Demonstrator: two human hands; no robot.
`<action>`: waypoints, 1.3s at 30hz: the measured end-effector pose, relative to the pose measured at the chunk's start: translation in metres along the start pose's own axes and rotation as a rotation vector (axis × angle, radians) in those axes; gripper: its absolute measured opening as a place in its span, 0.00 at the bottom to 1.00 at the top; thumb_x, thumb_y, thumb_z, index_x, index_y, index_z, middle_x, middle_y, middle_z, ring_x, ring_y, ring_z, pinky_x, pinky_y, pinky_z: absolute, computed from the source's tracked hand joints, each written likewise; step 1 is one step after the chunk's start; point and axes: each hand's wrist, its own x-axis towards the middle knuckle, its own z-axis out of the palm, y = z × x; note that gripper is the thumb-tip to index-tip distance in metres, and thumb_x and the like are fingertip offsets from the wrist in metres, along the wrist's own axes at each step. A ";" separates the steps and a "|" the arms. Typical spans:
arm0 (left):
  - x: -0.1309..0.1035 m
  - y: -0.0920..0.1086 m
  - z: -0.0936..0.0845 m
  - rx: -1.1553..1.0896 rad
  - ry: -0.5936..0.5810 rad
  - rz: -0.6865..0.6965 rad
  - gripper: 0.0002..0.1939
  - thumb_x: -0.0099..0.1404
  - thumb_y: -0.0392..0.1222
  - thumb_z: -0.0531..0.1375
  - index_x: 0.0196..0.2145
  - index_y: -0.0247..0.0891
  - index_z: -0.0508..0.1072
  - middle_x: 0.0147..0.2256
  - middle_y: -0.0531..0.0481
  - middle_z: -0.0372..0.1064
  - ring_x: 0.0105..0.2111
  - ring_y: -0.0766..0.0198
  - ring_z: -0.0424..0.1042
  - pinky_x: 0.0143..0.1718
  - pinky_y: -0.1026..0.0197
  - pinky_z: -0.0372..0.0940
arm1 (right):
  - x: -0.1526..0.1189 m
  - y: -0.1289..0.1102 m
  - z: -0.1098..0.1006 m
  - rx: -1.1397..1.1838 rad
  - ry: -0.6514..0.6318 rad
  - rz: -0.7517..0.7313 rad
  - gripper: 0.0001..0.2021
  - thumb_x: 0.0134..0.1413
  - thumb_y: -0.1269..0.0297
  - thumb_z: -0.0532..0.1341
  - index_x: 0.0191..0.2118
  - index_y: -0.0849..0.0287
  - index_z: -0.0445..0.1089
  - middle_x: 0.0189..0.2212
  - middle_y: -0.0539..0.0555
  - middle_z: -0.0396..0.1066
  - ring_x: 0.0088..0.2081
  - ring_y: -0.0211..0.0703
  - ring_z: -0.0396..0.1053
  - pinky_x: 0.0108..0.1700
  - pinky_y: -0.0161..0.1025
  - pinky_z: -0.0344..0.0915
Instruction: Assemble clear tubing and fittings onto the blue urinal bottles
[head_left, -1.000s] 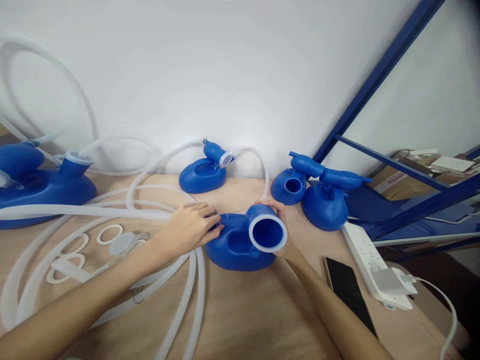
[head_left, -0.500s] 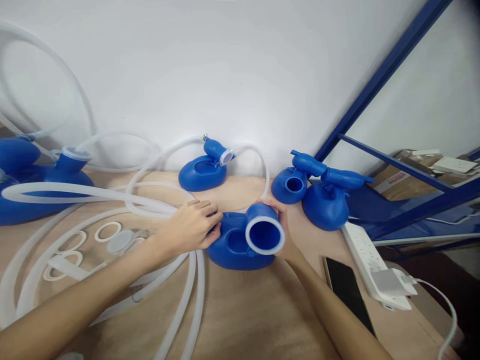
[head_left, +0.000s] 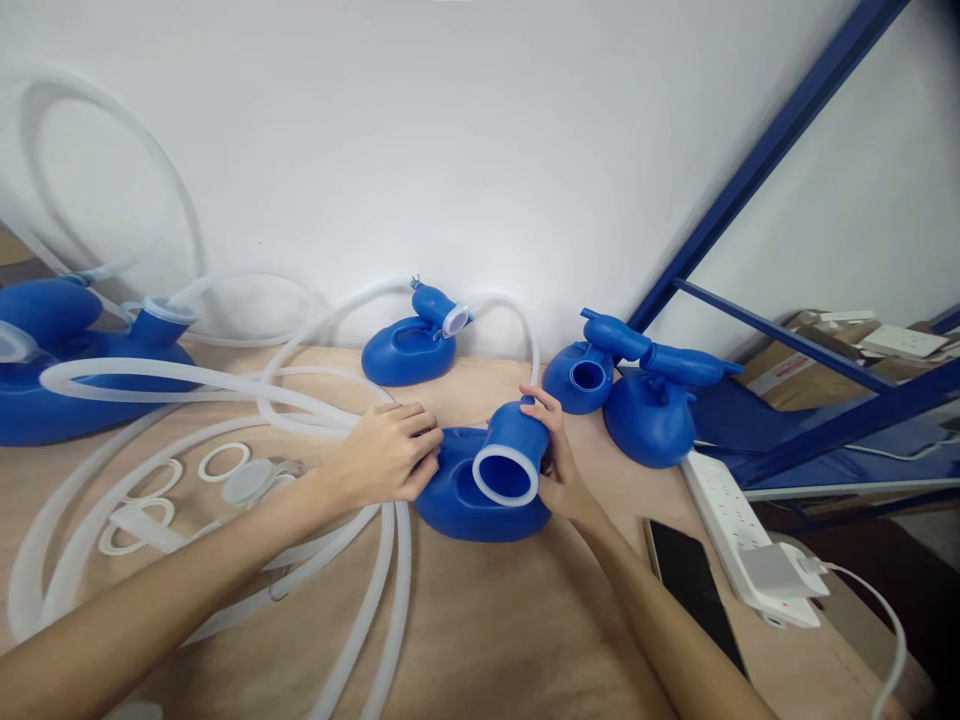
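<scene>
In front of me a blue plastic urinal bottle [head_left: 457, 515] lies on its side on the wooden table. My left hand [head_left: 394, 450] is closed round its left end, fingers curled over the edge. On its right side sits a blue funnel-shaped cup [head_left: 523, 430], its wide mouth with a white sealing ring [head_left: 476, 480] facing me. Fingers and thumb of my right hand [head_left: 559, 455] grip this cup from the right, near its narrow far end. Whether the cup is fixed to the bottle's neck cannot be made out. Translucent white hoses [head_left: 367, 620] pass under my left forearm.
More blue bottles stand along the wall: one with a hose [head_left: 409, 350], a pair [head_left: 649, 420] at right, others [head_left: 97, 400] at left. White rings [head_left: 225, 462] and translucent caps [head_left: 247, 482] lie left. A phone [head_left: 690, 580], power strip [head_left: 724, 510] and blue metal frame [head_left: 765, 165] are right.
My right hand has shifted its grip, its fingers now showing over the cup's far end. The cup has turned slightly, its mouth lower and further left. My left hand stays on the bottle.
</scene>
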 end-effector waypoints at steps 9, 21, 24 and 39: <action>0.007 0.004 -0.007 0.090 -0.191 -0.029 0.07 0.68 0.38 0.57 0.37 0.39 0.75 0.34 0.45 0.72 0.36 0.50 0.74 0.36 0.49 0.66 | -0.002 0.013 -0.002 0.024 -0.065 0.073 0.37 0.58 0.48 0.72 0.68 0.35 0.57 0.77 0.55 0.44 0.72 0.69 0.56 0.67 0.74 0.63; 0.005 -0.002 -0.006 0.028 -0.194 0.048 0.06 0.67 0.36 0.57 0.36 0.38 0.74 0.36 0.42 0.72 0.37 0.50 0.72 0.41 0.49 0.67 | -0.004 0.010 -0.002 0.078 -0.085 0.049 0.39 0.55 0.48 0.74 0.68 0.36 0.55 0.78 0.57 0.40 0.72 0.71 0.58 0.65 0.74 0.65; 0.006 -0.003 -0.006 0.028 -0.187 0.039 0.05 0.67 0.37 0.57 0.35 0.38 0.74 0.35 0.44 0.71 0.37 0.50 0.72 0.40 0.49 0.65 | -0.004 0.010 -0.002 0.083 -0.085 0.065 0.39 0.55 0.48 0.73 0.67 0.37 0.56 0.77 0.57 0.40 0.72 0.71 0.57 0.66 0.74 0.65; 0.008 0.008 -0.006 0.083 -0.136 -0.100 0.07 0.70 0.38 0.56 0.35 0.37 0.72 0.35 0.44 0.74 0.36 0.52 0.74 0.34 0.50 0.64 | -0.003 0.005 -0.002 0.007 -0.078 0.079 0.40 0.53 0.49 0.75 0.66 0.38 0.56 0.76 0.59 0.45 0.72 0.71 0.58 0.67 0.74 0.62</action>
